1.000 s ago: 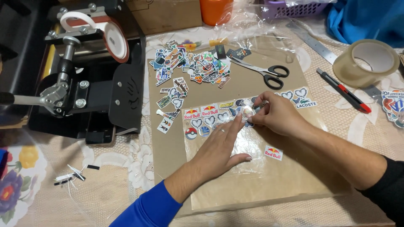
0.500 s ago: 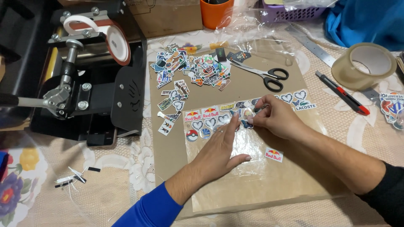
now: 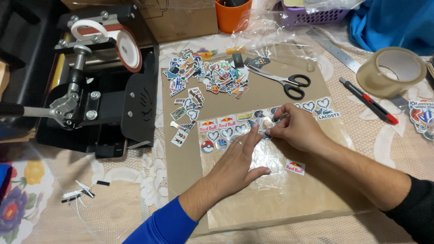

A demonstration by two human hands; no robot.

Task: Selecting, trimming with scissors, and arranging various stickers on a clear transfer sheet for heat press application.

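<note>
A clear plastic sheet [image 3: 271, 199] lies on a brown cardboard panel [image 3: 181, 171]. Along the sheet's top edge runs a row of small stickers [image 3: 226, 129]. My left hand [image 3: 239, 158], in a blue sleeve, rests flat on the sheet with its fingers spread. My right hand [image 3: 296, 131], in a black sleeve, pinches a small pale sticker [image 3: 267, 123] at the row, thumb and fingertips closed on it. One red and yellow sticker [image 3: 295, 167] lies apart, just below my right wrist.
A pile of loose stickers [image 3: 212, 74] and black scissors [image 3: 289, 83] sit at the cardboard's far end. A black press machine [image 3: 104, 81] stands left. A tape roll [image 3: 391, 72], red utility knife [image 3: 368, 101], metal ruler [image 3: 334, 49] and orange cup [image 3: 233, 13] lie right and behind.
Both hands stay nearly where they were. My right fingertips have shifted slightly on the sticker at the row; my left hand remains flat on the sheet.
</note>
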